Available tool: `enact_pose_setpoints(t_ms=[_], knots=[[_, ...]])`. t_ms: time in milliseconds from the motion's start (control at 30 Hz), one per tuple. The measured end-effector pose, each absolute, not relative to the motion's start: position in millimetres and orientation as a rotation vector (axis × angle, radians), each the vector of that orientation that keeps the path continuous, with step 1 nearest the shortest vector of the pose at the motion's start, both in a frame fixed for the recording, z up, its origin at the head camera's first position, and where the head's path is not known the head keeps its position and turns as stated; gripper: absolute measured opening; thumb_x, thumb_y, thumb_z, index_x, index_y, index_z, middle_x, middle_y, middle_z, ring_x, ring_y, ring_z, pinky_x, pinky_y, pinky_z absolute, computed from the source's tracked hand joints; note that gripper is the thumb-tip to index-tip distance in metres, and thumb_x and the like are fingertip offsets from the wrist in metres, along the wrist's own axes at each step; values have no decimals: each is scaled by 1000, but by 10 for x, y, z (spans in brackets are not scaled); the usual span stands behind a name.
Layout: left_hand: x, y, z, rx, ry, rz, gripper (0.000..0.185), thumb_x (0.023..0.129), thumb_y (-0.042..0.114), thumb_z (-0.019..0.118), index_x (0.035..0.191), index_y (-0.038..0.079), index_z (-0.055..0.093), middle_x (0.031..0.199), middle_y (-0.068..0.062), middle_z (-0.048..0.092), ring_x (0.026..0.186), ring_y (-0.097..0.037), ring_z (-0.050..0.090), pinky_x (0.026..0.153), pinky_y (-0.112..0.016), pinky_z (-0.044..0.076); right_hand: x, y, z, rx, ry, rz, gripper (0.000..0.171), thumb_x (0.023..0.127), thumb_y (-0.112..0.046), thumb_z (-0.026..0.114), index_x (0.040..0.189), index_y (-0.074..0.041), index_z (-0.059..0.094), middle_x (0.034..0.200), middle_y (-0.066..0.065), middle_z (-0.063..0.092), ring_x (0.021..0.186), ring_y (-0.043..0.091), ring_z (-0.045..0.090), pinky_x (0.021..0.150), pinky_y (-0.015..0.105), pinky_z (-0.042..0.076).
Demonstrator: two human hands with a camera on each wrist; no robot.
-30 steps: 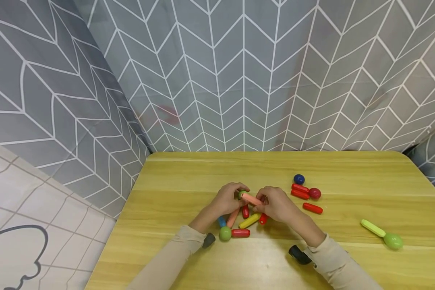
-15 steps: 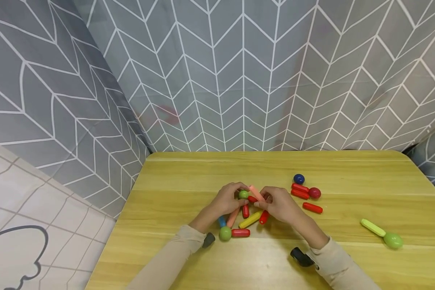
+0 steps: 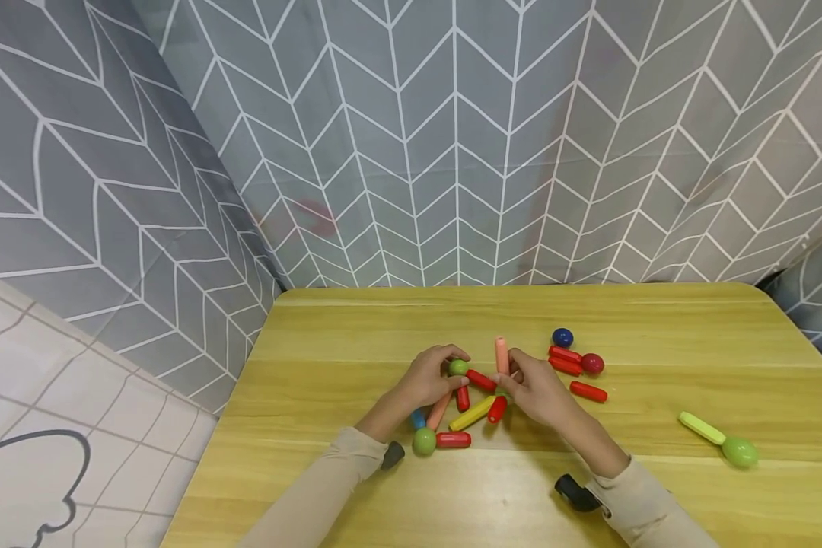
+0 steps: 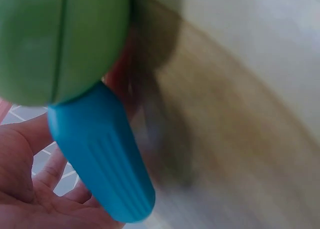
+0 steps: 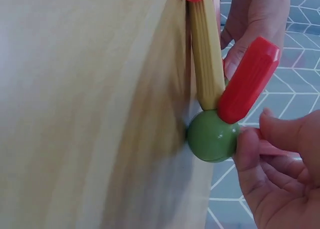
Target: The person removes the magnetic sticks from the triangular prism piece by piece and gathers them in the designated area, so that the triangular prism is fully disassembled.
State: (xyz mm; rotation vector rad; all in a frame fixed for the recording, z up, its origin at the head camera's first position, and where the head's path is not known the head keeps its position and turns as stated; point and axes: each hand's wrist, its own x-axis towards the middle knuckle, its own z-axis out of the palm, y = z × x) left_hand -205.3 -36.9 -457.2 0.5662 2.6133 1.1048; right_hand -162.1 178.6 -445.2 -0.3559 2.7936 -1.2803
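A cluster of toy balls and rods lies on the table between both hands. My left hand grips a green ball at the far side, thumb and fingers curled round it. My right hand pinches a pink rod that points away from me. In the right wrist view the pink rod sits at a green ball, from which a red rod and a yellow rod branch. A blue rod joins the nearest green ball, large in the left wrist view.
Right of the cluster lie a dark blue ball, a crimson ball beside two red rods, and a loose red rod. Farther right is a light green rod with a green ball. A patterned curtain hangs behind the table.
The pink rod has swung from pointing left, across the far green ball, to pointing away from me. My right hand has shifted slightly right; my left hand keeps its grip.
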Motion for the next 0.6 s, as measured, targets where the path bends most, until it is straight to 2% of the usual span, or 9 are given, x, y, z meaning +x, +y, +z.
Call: enact_pose_setpoints(t_ms=[400, 500, 600], knots=[[-2051, -371, -4558, 576, 2608, 1098, 30, 93, 19, 73, 122, 13, 67, 119, -8, 67, 104, -23, 57, 95, -38, 48, -1589, 1821, -4460, -223, 2699, -1462, 17, 102, -15, 57, 108, 0, 52, 86, 14, 68, 68, 17, 64, 63, 25, 57], [-2050, -378, -4570, 575, 2615, 1092, 31, 92, 19, 73, 122, 14, 68, 118, -7, 67, 103, -21, 57, 94, -37, 48, -1581, 1840, -4450, -245, 2703, -1442, 19, 102, -17, 57, 110, 0, 54, 86, 13, 68, 68, 15, 64, 62, 23, 56], [-2048, -382, -4575, 570, 2612, 1102, 31, 92, 19, 73, 122, 14, 68, 116, -7, 67, 99, -20, 56, 90, -36, 48, -1568, 1866, -4448, -276, 2749, -1410, 20, 102, -19, 58, 112, -1, 57, 83, 11, 65, 66, 13, 57, 57, 22, 49]])
